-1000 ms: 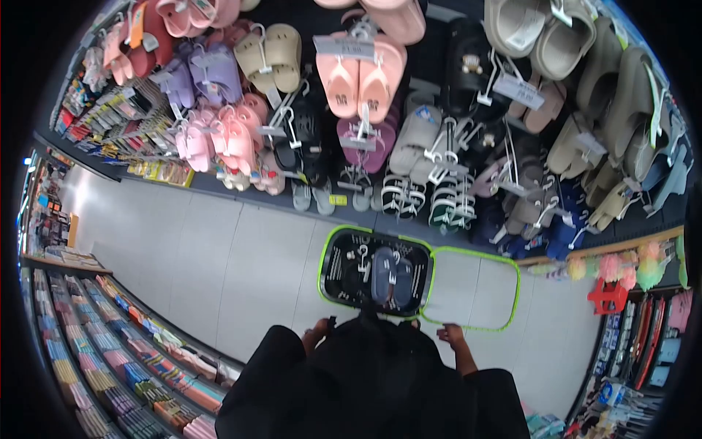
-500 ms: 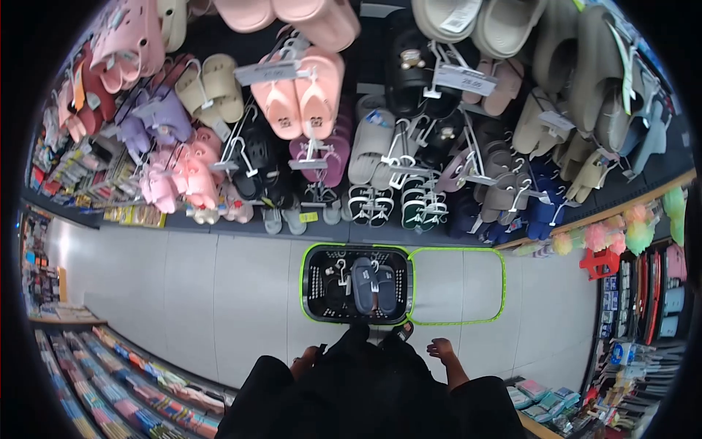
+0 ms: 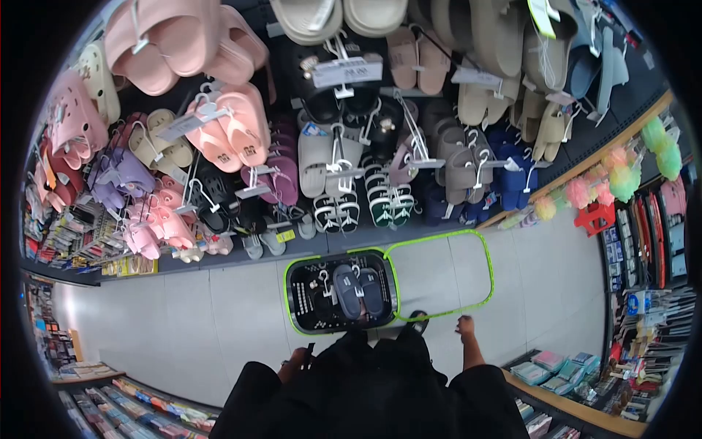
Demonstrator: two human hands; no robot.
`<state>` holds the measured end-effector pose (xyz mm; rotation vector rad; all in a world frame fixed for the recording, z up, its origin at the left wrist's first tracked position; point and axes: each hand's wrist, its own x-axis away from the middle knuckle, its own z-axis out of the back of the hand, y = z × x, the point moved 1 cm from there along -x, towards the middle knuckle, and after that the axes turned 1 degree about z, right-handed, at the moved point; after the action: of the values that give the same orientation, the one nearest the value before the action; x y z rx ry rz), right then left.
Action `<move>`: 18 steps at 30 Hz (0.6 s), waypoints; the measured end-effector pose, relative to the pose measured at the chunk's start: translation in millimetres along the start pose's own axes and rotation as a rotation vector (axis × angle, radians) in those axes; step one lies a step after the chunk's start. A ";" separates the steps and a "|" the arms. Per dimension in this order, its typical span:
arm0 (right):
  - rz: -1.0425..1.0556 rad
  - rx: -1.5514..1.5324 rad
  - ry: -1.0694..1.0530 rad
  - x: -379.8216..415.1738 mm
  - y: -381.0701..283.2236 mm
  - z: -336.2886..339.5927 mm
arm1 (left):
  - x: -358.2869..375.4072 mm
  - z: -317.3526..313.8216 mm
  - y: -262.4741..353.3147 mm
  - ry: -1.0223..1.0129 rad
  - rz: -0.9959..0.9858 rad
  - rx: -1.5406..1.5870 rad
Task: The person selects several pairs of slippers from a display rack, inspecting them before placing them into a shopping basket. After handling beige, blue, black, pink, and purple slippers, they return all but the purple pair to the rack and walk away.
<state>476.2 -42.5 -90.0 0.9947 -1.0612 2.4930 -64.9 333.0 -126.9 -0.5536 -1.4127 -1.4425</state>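
Note:
Low at the centre left, my left hand (image 3: 296,360) hangs beside my dark clothing; its fingers are too small and shaded to make out, and a dark strap-like item shows next to it. My right hand (image 3: 465,326) is held out over the floor with its fingers curled, and whatever it may hold is hidden. It is just below the corner of a green rectangular rim (image 3: 491,271) joined to a black basket (image 3: 296,322). Inside the basket lie dark blue-grey slippers (image 3: 349,291) on a white hanger and other black footwear (image 3: 322,304).
Ahead, a display wall holds hanging slippers, among them pink flip-flops (image 3: 232,132) and blue ones (image 3: 515,179). Colourful puffs (image 3: 621,175) and a red stool (image 3: 594,218) are at the right. Shelves of packaged goods (image 3: 146,413) line the near side.
My view has shifted and tilted, so the display and basket appear further left. My right hand has moved out to the right, and its fingers have curled.

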 end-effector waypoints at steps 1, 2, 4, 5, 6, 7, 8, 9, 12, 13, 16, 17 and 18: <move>0.041 0.075 0.035 -20.4 10.7 11.0 | 31.1 -1.2 36.4 0.015 0.060 -0.093; 0.065 0.068 0.127 -19.8 2.0 23.7 | 40.9 -5.4 45.3 0.001 0.082 -0.096; 0.147 0.127 0.267 -65.2 16.1 46.6 | 45.3 -14.1 52.0 0.001 0.116 -0.097; 0.196 0.203 0.308 -109.8 45.0 56.7 | 51.5 -21.9 52.9 0.015 0.019 -0.220; 0.195 0.238 0.318 -99.1 26.5 70.8 | 58.6 -33.8 52.9 0.026 -0.075 -0.340; 0.196 0.274 0.327 -90.7 2.9 86.3 | 75.1 -50.2 61.0 0.117 0.185 0.131; 0.155 0.317 0.355 -105.6 3.4 96.7 | 79.2 -63.3 64.3 0.112 0.180 -0.006; 0.152 0.331 0.331 -114.0 0.1 104.9 | 83.5 -77.8 65.5 0.102 0.174 -0.144; 0.092 0.466 0.390 -145.2 -10.8 128.9 | 99.2 -135.1 32.5 0.108 0.207 -0.172; 0.094 0.472 0.371 -163.9 -6.6 132.5 | 93.6 -153.9 33.8 0.107 0.208 -0.191; 0.224 0.478 0.316 -209.0 -0.3 134.5 | 128.1 -213.5 -0.4 0.095 0.196 -0.265; 0.203 0.309 0.208 -214.7 -7.4 125.4 | 140.9 -240.0 -6.9 0.089 0.187 -0.293; 0.181 0.141 0.100 -219.5 -11.4 123.0 | 137.5 -258.1 -3.7 0.081 0.177 -0.320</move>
<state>703.2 -115.3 -171.3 0.8329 -0.9969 2.7650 -42.0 48.0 -65.6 -0.7915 -1.0468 -1.5378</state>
